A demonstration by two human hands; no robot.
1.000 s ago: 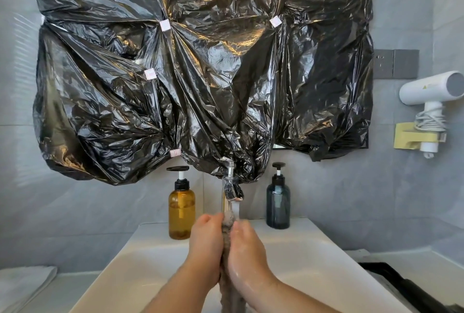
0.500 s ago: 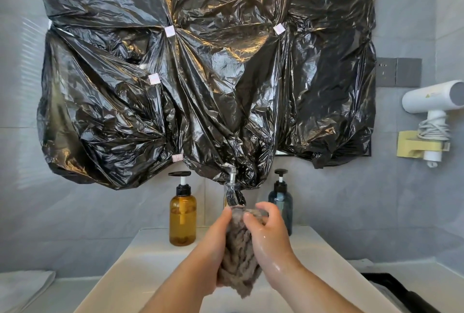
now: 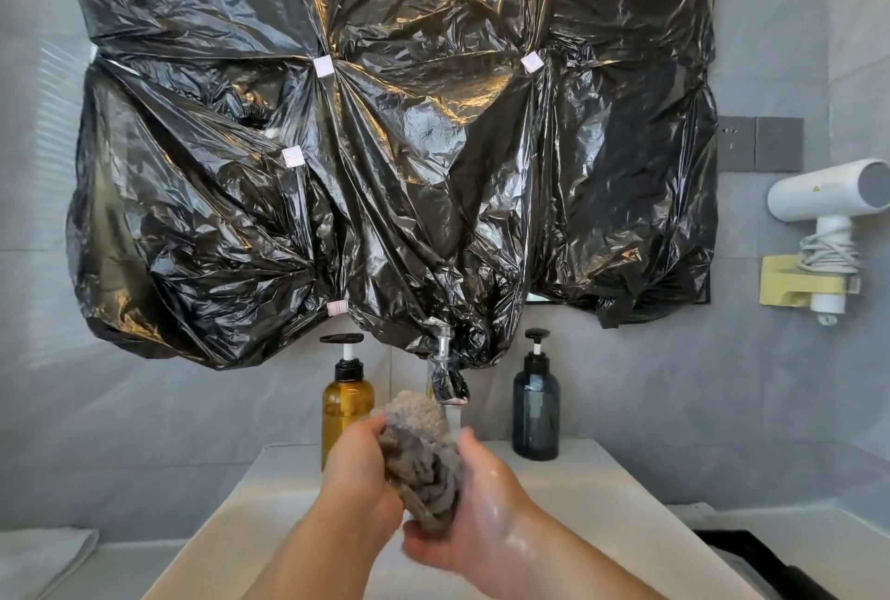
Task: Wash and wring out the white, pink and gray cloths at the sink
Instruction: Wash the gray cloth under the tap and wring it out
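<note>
**Q:** Fig. 1, head view. What takes up most of the field?
**A:** A crinkled black plastic sheet [image 3: 395, 141], hung on the grey tiled wall. Below it lies the white rectangular ceramic sink [image 3: 602, 493], at which I stand.

**Q:** And at the margins?
**A:** At right, a white hair dryer [image 3: 828, 194] sits in a pale yellow wall holder [image 3: 790, 284], with its cord wound round the handle. At the lower left edge lies a folded white towel [image 3: 38, 561].

**Q:** Where are your hands?
**A:** In the middle foreground, over the sink. My left hand [image 3: 361, 474] has its fingers curled round the upper part of the bunched, fuzzy gray cloth [image 3: 424, 460]. My right hand [image 3: 486, 522], wet and glistening, cups the lower end with its fingers wrapped beneath. The cloth is thus clamped between both hands, raised above the basin, with its top just beside the spout.

**Q:** What stands behind them?
**A:** On the sink's back ledge are an amber pump bottle with a black cap [image 3: 347, 407] at left and a dark blue pump bottle [image 3: 535, 416] at right. The chrome faucet [image 3: 445, 378] stands between them. Its top meets the sheet's lower edge, and water runs from the spout just behind the cloth.

**Q:** The smallest details?
**A:** Small white tape squares [image 3: 322, 67] stuck on the sheet.
</note>
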